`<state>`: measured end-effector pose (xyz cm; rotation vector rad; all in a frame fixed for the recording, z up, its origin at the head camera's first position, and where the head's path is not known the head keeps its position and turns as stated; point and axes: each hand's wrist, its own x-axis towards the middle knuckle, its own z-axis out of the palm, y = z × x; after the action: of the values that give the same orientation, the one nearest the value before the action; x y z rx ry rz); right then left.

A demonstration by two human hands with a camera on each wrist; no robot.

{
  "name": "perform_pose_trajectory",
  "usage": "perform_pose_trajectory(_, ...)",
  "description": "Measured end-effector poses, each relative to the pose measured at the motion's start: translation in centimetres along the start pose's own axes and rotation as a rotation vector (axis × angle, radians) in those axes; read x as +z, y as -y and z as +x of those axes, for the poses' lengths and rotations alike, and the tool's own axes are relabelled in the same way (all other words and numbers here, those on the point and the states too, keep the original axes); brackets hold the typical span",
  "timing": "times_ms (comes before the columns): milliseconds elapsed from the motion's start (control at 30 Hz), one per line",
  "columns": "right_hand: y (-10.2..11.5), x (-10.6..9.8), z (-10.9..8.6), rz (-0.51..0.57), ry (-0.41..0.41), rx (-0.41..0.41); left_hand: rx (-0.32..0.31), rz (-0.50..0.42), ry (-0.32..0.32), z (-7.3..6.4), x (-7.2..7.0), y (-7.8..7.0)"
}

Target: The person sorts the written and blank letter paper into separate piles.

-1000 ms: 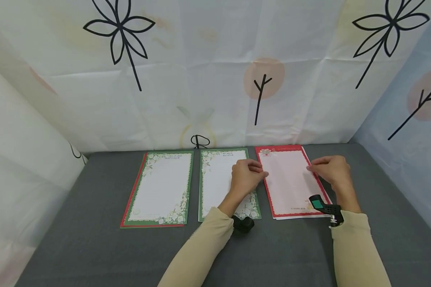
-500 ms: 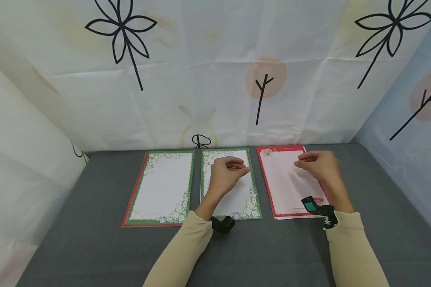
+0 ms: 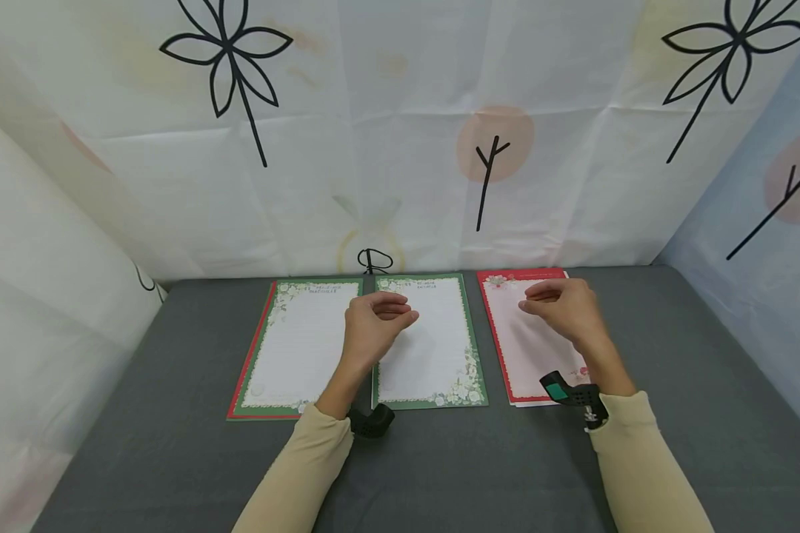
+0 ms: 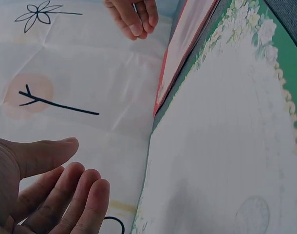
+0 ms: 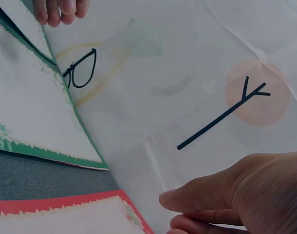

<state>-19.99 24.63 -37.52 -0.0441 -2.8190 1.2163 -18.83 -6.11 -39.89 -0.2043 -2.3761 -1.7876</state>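
My left hand [image 3: 370, 329] hovers over the gap between the left and middle sheets and holds nothing. In the left wrist view its thumb and fingers [image 4: 92, 195] are loosely bent and apart. Beneath and beside it lies the green-bordered sheet [image 3: 427, 355] with white flowers. My right hand [image 3: 567, 311] hangs above the red-bordered stationery sheet [image 3: 523, 370], also with nothing in it. Its thumb and fingers are loosely bent in the right wrist view. On the left lies another green-bordered sheet [image 3: 293, 348], with a red edge showing under its left side.
Dark grey cloth [image 3: 440, 474] covers the table. A pale fabric backdrop [image 3: 400, 148] printed with plants rises behind the sheets, and side curtains [image 3: 33, 296] stand left and right. White paper edges show under the red-bordered sheet.
Both hands have moved left. The left hand has gone from the red-bordered sheet's left edge across the middle sheet; the right hand has shifted from that sheet's right edge to over it.
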Motion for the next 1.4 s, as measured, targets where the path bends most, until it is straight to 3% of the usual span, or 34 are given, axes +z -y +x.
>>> perform_pose_trajectory(233, 0.8, 1.2, 0.0, 0.033, 0.015, -0.065, -0.009, -0.022, -0.040, -0.1, -2.0, 0.5)
perform_pose_trajectory(600, 1.4, 2.8, -0.1, 0.167, 0.105, -0.088, -0.063, 0.028, -0.034, -0.1, -3.8, 1.3)
perform_pose_trajectory(767, 1.6, 3.7, -0.2, 0.198, 0.147, -0.103, -0.124, 0.058, -0.003, -0.1, -3.9, 2.0)
perform_pose_trajectory(1200, 1.6, 6.3, -0.3, 0.136, 0.194, -0.091, -0.260, 0.192, 0.024, -0.3, -3.5, 2.9)
perform_pose_trajectory(1400, 1.6, 7.1, -0.3, 0.097, 0.209, -0.078, -0.275, 0.222, 0.028, -0.4, -3.3, 2.9)
